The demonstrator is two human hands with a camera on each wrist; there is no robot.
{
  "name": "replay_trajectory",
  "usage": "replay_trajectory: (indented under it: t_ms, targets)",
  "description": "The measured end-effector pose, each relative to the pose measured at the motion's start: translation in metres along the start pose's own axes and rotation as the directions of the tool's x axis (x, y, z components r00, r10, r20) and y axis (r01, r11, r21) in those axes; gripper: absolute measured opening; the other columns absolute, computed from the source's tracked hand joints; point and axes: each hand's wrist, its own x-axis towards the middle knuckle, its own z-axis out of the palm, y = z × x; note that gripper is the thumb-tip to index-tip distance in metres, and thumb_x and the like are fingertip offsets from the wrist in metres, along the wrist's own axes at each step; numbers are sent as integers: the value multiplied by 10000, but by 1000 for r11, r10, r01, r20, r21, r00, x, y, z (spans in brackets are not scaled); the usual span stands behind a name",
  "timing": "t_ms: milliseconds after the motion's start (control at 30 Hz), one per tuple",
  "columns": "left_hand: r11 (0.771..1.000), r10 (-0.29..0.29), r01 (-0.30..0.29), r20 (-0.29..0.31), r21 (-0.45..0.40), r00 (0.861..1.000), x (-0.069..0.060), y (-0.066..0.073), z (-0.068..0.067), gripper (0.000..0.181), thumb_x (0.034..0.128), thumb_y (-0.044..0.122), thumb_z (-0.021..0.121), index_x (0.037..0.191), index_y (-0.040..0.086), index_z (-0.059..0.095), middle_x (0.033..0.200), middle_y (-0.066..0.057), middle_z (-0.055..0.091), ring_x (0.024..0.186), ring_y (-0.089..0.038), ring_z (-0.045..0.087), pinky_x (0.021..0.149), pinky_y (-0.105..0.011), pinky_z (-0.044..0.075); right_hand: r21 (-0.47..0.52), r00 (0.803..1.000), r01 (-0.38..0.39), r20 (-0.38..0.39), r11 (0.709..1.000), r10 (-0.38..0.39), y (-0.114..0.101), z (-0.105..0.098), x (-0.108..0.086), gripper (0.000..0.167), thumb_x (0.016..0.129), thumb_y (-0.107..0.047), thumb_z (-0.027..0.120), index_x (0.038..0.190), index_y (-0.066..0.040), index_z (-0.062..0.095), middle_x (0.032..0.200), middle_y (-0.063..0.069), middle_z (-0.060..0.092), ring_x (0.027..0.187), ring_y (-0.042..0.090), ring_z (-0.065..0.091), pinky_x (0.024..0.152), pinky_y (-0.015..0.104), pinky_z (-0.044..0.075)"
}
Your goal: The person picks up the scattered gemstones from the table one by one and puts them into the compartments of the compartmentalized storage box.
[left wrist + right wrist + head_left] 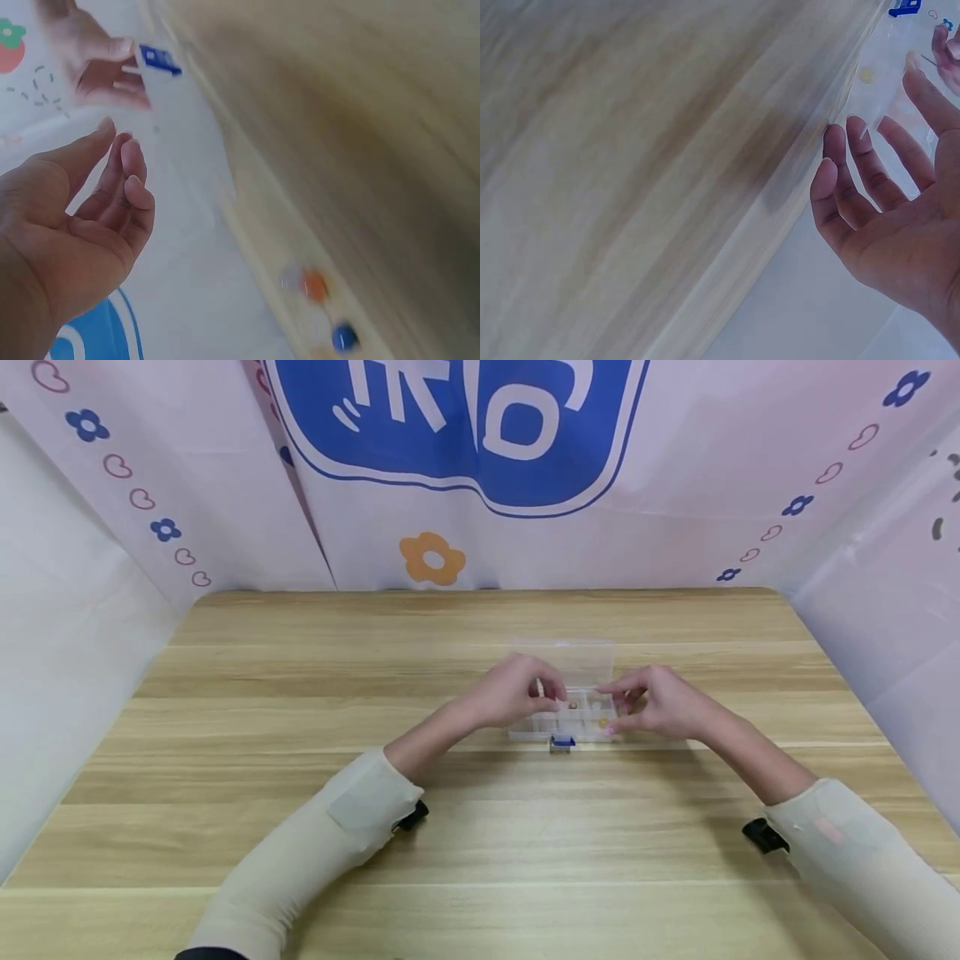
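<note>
A clear plastic compartment box (572, 727) stands on the table with its see-through lid (573, 660) raised at the back. A blue clasp (562, 742) is at its front edge. Over the left compartments is my left hand (517, 689), thumb and fingertips close together beside a small pale thing; whether they pinch it is unclear. My right hand (656, 703) is at the box's right end, thumb and forefinger touching or nearly touching its edge, other fingers loosely bent. A small yellow piece (603, 723) and a brownish piece (573, 705) lie in the compartments.
Blurred in the left wrist view, an orange round thing (315, 286) and a blue round thing (345, 337) appear near the wood-grain table's (450, 843) edge. A printed white cloth (360, 535) hangs behind the table.
</note>
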Motion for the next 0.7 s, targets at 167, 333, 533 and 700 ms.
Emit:
replay_trajectory:
  t_ms: [167, 333, 533, 700]
  targets:
    - [996, -90, 90, -38, 1, 995, -21, -8, -17, 91, 975, 56, 722, 1038, 8, 767, 944, -64, 730, 827, -172, 669, 736, -259, 550, 2, 1000, -6, 1, 1000, 6, -2, 1, 0, 557, 800, -114, 906, 1280, 64, 687, 871, 43, 681, 851, 217, 621, 821, 391, 578]
    - [988, -152, 152, -66, 2, 986, -43, -19, -32, 111, 972, 50, 723, 1060, -1, 768, 936, -65, 714, 794, -178, 652, 719, -284, 547, 0, 1000, -11, 11, 1000, 11, -1, 1, -2, 558, 804, -102, 901, 1289, 64, 681, 848, 25, 664, 842, 212, 613, 828, 380, 581]
    - [989, -146, 145, -97, -20, 985, -66, -37, -43, 93, 955, -9, 719, 1032, -45, 755, 919, -94, 720, 750, -174, 633, 687, -289, 540, -6, 1000, 5, 6, 1000, -5, 0, 1, -1, 550, 803, -102, 902, 1278, 70, 686, 851, 32, 669, 837, 212, 611, 805, 352, 577]
    - [989, -150, 149, -107, -21, 983, -76, -47, -47, 75, 939, -44, 721, 1006, -58, 751, 920, -106, 735, 765, -186, 646, 680, -286, 546, -11, 1000, 15, 7, 1000, -15, 0, 1, 0, 551, 810, -119, 900, 1280, 70, 684, 847, 28, 662, 831, 207, 607, 805, 363, 575]
